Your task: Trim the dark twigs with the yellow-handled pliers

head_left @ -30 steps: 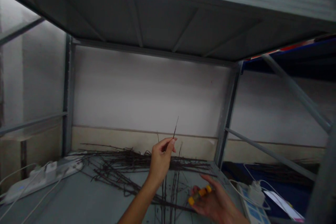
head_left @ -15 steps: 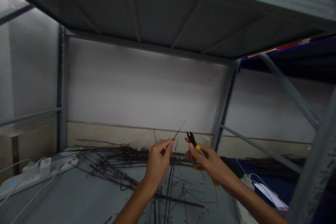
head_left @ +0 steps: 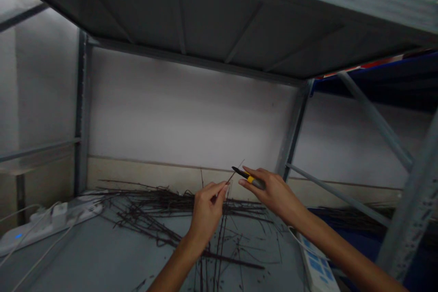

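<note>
Fingers (head_left: 219,186) of my left hand (head_left: 208,203) pinch a thin dark twig (head_left: 230,178) near the middle of the scene, its free end slanting up to the far right. From my remote seat I see my right hand (head_left: 273,187) gripping a pair of pliers (head_left: 251,179), black at the head, yellow and grey along the handle. The head points left and lies across the twig, above and to the right of the pinching fingertips; whether the blades are closed on it, I cannot tell.

Below and beyond both hands, a tangled heap of twigs (head_left: 160,198) spreads along the far side of a grey tabletop (head_left: 106,255), with one thicker stem (head_left: 239,261) lying nearer me among small dark scraps. A white power strip (head_left: 92,212) sits at left, a blue-and-white strip (head_left: 316,264) at near right, and a grey shelf (head_left: 205,18) spans overhead.
</note>
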`<state>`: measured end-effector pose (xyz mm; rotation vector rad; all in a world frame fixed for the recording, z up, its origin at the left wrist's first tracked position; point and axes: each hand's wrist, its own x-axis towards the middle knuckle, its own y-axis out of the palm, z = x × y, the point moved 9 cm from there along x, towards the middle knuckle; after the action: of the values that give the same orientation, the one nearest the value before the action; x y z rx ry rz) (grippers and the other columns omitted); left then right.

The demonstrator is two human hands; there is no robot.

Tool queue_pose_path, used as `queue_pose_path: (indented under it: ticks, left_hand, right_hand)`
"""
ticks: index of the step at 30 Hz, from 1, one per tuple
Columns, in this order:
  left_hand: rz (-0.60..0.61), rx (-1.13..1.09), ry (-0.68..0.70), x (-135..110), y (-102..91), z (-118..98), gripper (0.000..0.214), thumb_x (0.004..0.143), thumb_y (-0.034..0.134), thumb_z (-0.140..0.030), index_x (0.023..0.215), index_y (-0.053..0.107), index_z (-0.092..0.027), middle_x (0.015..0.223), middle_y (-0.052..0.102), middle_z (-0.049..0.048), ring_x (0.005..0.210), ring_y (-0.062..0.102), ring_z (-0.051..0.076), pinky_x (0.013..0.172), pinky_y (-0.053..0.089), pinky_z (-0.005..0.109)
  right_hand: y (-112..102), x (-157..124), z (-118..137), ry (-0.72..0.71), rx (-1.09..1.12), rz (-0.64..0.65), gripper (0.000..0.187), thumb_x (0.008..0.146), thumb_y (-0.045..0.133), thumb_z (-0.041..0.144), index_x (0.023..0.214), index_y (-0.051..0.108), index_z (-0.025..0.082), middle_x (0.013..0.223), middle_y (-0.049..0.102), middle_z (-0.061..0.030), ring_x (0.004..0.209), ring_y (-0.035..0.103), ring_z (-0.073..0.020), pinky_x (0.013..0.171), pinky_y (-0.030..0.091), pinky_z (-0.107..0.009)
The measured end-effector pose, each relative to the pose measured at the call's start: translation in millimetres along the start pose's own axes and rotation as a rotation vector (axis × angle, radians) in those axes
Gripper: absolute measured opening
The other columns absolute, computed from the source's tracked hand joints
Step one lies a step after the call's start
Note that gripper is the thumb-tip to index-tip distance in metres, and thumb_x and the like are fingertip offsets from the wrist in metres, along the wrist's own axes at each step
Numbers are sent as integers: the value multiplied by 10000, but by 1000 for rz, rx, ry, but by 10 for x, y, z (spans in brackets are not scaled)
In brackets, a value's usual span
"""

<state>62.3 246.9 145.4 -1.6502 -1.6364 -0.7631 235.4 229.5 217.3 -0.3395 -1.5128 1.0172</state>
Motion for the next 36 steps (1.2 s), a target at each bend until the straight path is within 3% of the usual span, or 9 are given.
queue_pose_path:
  ticks: [3,7,13,20,26,36]
  left_hand:
    - [2,-7,-11,1,-14,2,292,999,544,-307,1080,790,-172,747,661,38,689,589,170,663,427,263]
    - [-2,-12,-24,-7,-12,42,288,995,553,-312,1082,791,-176,765,686,47,698,598,175,674,438,266]
    - [-22,-26,-31,-20,-14,54,286,985,572,-314,1093,793,-169,755,707,49,683,606,173,673,457,264]
    - [-16,-58,-82,-14,-18,79,308,985,568,-348,1124,786,-181,829,754,64,715,631,184,686,483,268]
    - [-34,-82,-89,-24,-27,130,320,976,577,-369,1118,790,-176,884,778,87,742,658,200,706,512,279]
    - [-35,-77,-128,-54,-44,160,337,980,567,-405,1064,793,-170,757,711,51,686,599,179,656,477,266]
  right_hand:
    - [-49,14,14,-3,-33,-3,480,947,542,535,1292,692,237,941,757,-116,841,721,-273,772,515,-365]
    - [-72,26,24,9,-148,25,389,982,496,527,1102,760,267,930,767,-85,862,726,-271,737,503,-343]
    - [-55,73,70,-1,-364,47,445,1004,433,562,1006,735,236,890,727,-76,773,710,-246,611,442,-312]
    - [-52,107,91,-59,-444,34,465,1013,413,561,884,698,218,834,686,-59,708,674,-211,575,389,-300]
    - [-61,107,105,-64,-449,31,456,1017,415,541,877,704,217,848,692,-60,710,677,-211,567,375,-294]
    - [-86,72,144,-89,-495,24,424,1011,430,526,973,718,217,897,689,-70,751,692,-219,566,409,-293]
